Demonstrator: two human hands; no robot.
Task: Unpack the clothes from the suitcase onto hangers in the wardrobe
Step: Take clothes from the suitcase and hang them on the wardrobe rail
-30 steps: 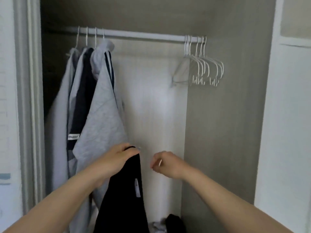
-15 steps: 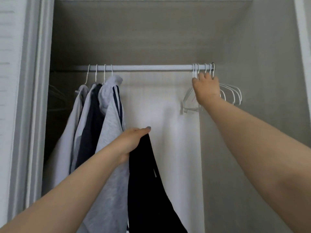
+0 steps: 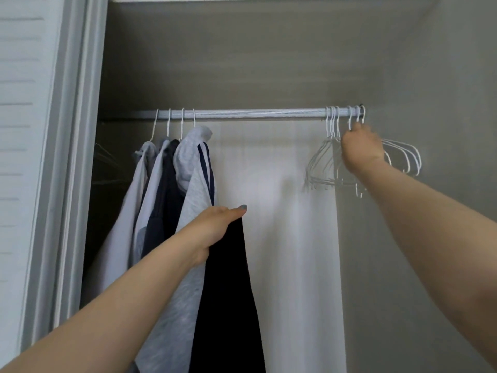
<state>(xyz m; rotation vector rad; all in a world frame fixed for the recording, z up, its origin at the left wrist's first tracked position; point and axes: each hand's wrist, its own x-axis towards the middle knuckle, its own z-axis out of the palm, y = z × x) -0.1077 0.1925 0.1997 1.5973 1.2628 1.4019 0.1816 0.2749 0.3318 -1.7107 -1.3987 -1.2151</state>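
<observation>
Left hand (image 3: 215, 227) pinches the limp, probably light black cloth garment (image 3: 228, 292) by its top, while right hand (image 3: 361, 150), among white wire hangers (image 3: 403, 154), shows no clear grip.

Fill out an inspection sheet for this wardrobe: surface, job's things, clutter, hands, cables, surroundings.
Surface: wardrobe rail, level, hooks at both ends.
Job's things: black garment on no hanger; hung clothes on four hangers at left; empty hangers bunched at right.
Clutter: nothing seen.
Hands: left hand grips the black garment; right hand among the empty hangers, grip blurred.
Cables: nothing seen.
Surroundings: slatted door at left; grey wardrobe wall.
</observation>
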